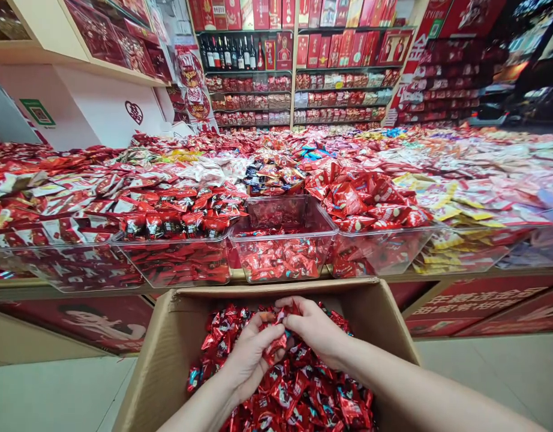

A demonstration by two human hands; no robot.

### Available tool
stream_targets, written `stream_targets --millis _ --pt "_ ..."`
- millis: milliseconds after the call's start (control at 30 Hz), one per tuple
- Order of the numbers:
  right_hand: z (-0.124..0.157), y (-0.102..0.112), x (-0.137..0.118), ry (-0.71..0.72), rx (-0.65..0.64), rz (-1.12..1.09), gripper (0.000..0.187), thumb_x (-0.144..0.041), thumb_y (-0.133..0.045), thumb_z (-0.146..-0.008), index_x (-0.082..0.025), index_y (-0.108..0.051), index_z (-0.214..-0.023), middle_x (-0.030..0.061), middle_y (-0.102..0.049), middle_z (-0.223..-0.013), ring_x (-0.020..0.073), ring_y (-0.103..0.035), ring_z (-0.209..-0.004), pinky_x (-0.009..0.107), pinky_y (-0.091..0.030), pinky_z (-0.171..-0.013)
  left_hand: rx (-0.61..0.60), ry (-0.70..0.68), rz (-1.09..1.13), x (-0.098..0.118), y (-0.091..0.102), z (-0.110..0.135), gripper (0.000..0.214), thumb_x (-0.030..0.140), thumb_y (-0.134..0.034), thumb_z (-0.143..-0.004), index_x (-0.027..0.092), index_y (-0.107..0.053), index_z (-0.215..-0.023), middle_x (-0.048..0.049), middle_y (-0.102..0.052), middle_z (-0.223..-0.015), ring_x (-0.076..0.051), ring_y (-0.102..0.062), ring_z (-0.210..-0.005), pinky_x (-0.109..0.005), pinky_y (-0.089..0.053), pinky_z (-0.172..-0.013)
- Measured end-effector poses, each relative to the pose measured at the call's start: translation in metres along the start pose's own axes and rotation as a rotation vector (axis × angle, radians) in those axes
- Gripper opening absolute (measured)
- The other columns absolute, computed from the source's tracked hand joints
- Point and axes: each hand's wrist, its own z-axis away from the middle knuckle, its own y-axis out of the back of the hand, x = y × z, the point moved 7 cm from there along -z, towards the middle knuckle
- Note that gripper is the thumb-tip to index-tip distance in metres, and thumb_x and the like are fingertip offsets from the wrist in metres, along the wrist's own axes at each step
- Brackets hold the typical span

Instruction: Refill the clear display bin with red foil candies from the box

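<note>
An open cardboard box (146,354) full of red-wrapped candies (298,390) stands in front of me. Inside it, my left hand (254,354) is curled, palm partly up, around red-wrapped candy. My right hand (310,327) meets it from the right, its thumb and fingers pinched on the shiny red wrapper of a candy (280,315). Both hands nearly touch at the fingertips, which partly hide what they hold. Just beyond the box, a clear plastic bin (280,237) holds similar red-wrapped candies, filled lower than its neighbours.
Bins of red packets flank it, one on the left (177,264) and one on the right (375,252), heaped above their rims. Farther right lie yellow packets (456,204). Behind the long display, shelves (249,72) carry bottles and red boxes. Tiled floor (483,372) shows beside the box.
</note>
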Motion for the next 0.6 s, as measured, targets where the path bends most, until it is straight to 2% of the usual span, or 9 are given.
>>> stream_targets --millis 133,300,467,533,600 --pt "0.003 0.0 -0.009 0.086 0.007 0.152 0.016 -0.018 -0.047 -0.067 -0.017 -0.052 -0.082 0.0017 -0.055 -0.079 0.0099 -0.05 -0.056 0.021 -0.043 -0.047 0.028 -0.029 -0.036 0.003 0.01 -0.002 0.024 0.017 -0.063 -0.063 0.021 -0.05 -0.082 0.0043 -0.059 -0.068 -0.009 -0.06 -0.059 -0.014 -0.04 -0.046" --pt "0.004 0.01 -0.017 0.166 0.115 0.219 0.016 -0.023 -0.053 -0.067 -0.015 -0.056 -0.08 0.0018 -0.058 -0.076 0.0137 -0.053 -0.068 0.025 -0.044 -0.062 0.035 -0.012 -0.063 0.011 0.013 0.0 0.023 0.02 -0.066 -0.061 0.019 -0.051 -0.078 0.003 -0.061 -0.069 -0.01 -0.062 -0.058 -0.012 -0.038 -0.043" --pt "0.002 0.013 -0.016 0.141 0.101 0.188 0.016 -0.026 -0.057 -0.065 -0.014 -0.056 -0.076 0.0021 -0.059 -0.074 0.014 -0.053 -0.068 0.024 -0.042 -0.062 0.011 -0.011 -0.135 0.02 0.011 0.005 0.024 0.023 -0.066 -0.061 0.019 -0.049 -0.077 0.0017 -0.062 -0.071 -0.011 -0.062 -0.059 -0.013 -0.038 -0.043" --pt "0.003 0.011 -0.019 0.155 0.077 0.266 0.015 -0.026 -0.056 -0.066 -0.014 -0.056 -0.075 0.0018 -0.059 -0.073 0.014 -0.053 -0.067 0.024 -0.041 -0.062 0.039 -0.015 -0.137 0.022 0.014 0.005 0.024 0.023 -0.066 -0.061 0.019 -0.046 -0.073 0.0039 -0.059 -0.066 -0.011 -0.061 -0.057 -0.013 -0.037 -0.043" --pt "0.007 0.008 -0.027 0.24 0.06 0.399 0.011 -0.025 -0.054 -0.069 -0.016 -0.056 -0.075 0.0011 -0.059 -0.073 0.0138 -0.052 -0.068 0.024 -0.041 -0.062 0.056 -0.035 -0.147 0.024 0.018 0.005 0.024 0.021 -0.066 -0.061 0.019 -0.044 -0.071 0.0051 -0.057 -0.064 -0.01 -0.061 -0.057 -0.014 -0.037 -0.044"
